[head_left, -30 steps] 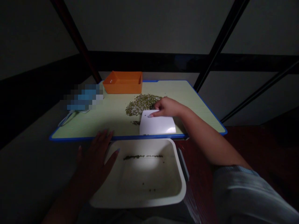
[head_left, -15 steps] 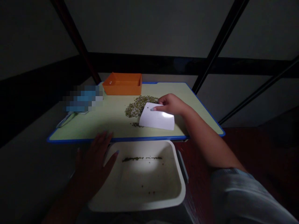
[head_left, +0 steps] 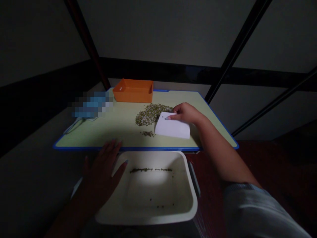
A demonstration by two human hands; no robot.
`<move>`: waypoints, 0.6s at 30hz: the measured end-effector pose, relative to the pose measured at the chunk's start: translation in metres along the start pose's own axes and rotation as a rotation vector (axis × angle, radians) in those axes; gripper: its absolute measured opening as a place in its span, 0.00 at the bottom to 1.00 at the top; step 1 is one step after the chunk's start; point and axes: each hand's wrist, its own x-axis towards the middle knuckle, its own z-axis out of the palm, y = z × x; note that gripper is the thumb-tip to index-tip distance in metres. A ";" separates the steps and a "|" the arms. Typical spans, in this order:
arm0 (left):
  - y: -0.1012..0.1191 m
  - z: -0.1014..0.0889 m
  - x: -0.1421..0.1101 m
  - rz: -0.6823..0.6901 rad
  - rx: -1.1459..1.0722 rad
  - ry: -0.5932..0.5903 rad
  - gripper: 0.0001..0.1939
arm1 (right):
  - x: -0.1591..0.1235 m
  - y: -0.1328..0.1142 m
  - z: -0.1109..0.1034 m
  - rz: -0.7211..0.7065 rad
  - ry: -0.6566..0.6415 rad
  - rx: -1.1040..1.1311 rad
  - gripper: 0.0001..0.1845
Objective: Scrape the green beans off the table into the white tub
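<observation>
My right hand (head_left: 187, 113) pinches a white flexible scraper (head_left: 173, 128), thumb on its near face. The scraper stands tilted on the table at the right side of a spread of small green beans or seeds (head_left: 150, 114). A smaller patch of them (head_left: 148, 134) lies nearer the table's front edge. My left hand (head_left: 104, 172) has its fingers spread over the left rim of a white basin (head_left: 192, 201), the fingertips near the table edge. Inside the basin, a thin line of the same seeds runs along the far side of the floor, with several loose ones nearer me.
The pale table (head_left: 99, 135) has a blue edge, and the basin sits just below its front. An orange open tray (head_left: 133, 96) stands at the back left. A blurred-out blue item (head_left: 92, 105) with a white cable (head_left: 73, 125) lies at the left.
The scraper and my right hand sit slightly farther right, away from the small near patch, which shows more fully. The whole view has shifted a little. My left hand stays over the basin's rim.
</observation>
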 end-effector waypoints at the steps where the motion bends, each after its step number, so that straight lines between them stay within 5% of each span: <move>1: 0.000 0.000 0.000 0.000 0.002 0.000 0.32 | 0.000 0.001 0.000 -0.002 -0.007 0.008 0.23; 18: -0.001 0.001 0.001 0.014 -0.007 0.020 0.31 | -0.001 -0.005 0.002 -0.054 -0.068 0.047 0.24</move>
